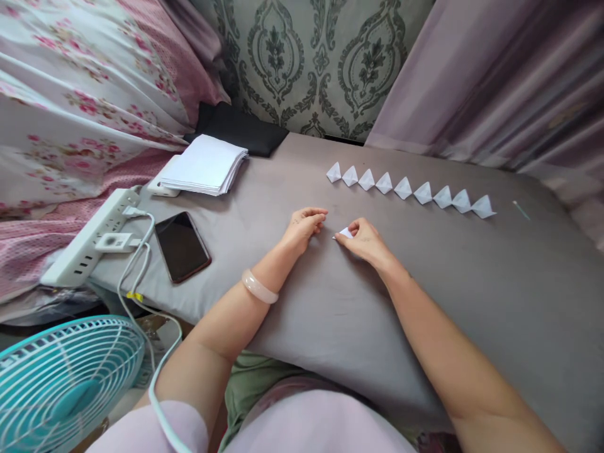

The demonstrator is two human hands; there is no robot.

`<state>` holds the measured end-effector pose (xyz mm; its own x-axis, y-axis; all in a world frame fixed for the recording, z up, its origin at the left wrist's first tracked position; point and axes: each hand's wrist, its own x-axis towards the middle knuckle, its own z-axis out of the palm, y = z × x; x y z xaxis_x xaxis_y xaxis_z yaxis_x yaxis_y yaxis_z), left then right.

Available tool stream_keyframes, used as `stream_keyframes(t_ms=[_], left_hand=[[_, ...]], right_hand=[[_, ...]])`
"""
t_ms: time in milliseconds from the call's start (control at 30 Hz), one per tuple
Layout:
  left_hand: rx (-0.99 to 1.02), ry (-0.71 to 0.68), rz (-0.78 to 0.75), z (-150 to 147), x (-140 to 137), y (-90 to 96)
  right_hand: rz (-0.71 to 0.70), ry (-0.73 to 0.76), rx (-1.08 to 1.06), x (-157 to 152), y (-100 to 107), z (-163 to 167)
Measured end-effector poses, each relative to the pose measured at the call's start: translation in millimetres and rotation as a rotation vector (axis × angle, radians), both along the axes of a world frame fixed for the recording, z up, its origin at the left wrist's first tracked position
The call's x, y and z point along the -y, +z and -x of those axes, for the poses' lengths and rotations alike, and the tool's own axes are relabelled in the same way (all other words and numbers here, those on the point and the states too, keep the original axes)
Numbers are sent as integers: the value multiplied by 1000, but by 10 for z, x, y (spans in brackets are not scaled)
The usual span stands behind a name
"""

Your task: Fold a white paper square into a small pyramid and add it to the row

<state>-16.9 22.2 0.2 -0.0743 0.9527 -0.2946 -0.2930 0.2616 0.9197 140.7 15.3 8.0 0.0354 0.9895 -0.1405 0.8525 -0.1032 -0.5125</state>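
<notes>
Between the thumb and fingers of my right hand is a small folded white paper piece, held just above the grey cloth. My left hand is a short way to its left, apart from the paper, with its fingers curled in and thumb against them. Nothing shows between those fingers. Beyond my hands, several folded white paper pieces with pointed tops stand in a slanting row.
A grey cloth-covered table carries a stack of white paper, a black folded item and a phone. To the left are a power strip with cables and a turquoise fan. Curtains hang at right.
</notes>
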Motion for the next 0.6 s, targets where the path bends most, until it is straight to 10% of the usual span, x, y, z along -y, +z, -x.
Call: stream_keyframes(t_ms=[300,600], left_hand=[[-125,-45,-76,-12,36,2],[-337,-133,-122,-79,129,61]], right_hand=[[104,28,153,-88,120,100],[310,55,-437,-133,230,-214]])
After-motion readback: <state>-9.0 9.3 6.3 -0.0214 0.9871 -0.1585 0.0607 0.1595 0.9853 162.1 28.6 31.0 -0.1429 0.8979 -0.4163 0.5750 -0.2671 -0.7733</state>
